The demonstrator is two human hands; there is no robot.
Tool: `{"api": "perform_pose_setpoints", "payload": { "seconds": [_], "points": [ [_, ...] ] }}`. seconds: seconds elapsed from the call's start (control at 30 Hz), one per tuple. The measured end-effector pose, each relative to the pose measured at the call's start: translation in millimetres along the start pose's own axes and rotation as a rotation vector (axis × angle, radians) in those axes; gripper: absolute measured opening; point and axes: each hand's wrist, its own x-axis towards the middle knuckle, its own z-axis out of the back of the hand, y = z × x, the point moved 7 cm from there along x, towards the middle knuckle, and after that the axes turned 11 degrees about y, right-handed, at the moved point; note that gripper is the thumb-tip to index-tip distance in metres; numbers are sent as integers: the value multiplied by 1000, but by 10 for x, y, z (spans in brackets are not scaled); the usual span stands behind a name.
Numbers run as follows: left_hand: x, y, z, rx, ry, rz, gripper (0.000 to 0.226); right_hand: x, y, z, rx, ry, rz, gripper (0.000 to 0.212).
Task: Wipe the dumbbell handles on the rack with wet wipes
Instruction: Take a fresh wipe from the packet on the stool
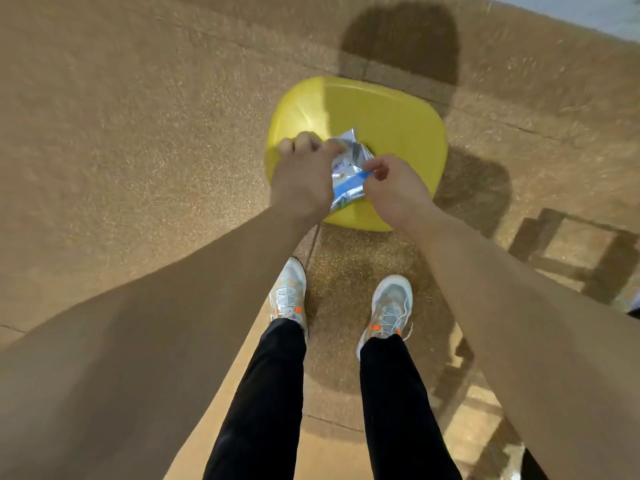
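Observation:
A silvery wet-wipe pack [348, 171] with blue and white print lies on a yellow stool seat [391, 116]. My left hand [304, 174] grips the pack's left side, its fingers curled over the top edge. My right hand [391, 181] pinches the pack's blue flap at its right edge between thumb and forefinger. No dumbbells or rack are in view.
The stool stands on speckled tan rubber flooring [138, 133]. My two feet in white and orange trainers [391, 303] stand just in front of it. Shadows of a frame fall on the floor at the right [571, 251]. A pale strip [588, 12] runs along the top right corner.

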Motion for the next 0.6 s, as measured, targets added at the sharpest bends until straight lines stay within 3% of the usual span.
{"api": "perform_pose_setpoints", "payload": {
  "seconds": [0.2, 0.33, 0.6],
  "points": [
    [220, 1, -118, 51, -84, -230, 57, 194, -120, -92, 24, -71, 69, 30],
    [240, 39, -145, 103, -36, -287, 54, 150, -152, -121, 14, -117, 79, 36],
    [113, 64, -28, 38, -116, -350, 18, 134, -93, -118, -8, -99, 72, 29]
  ]
}}
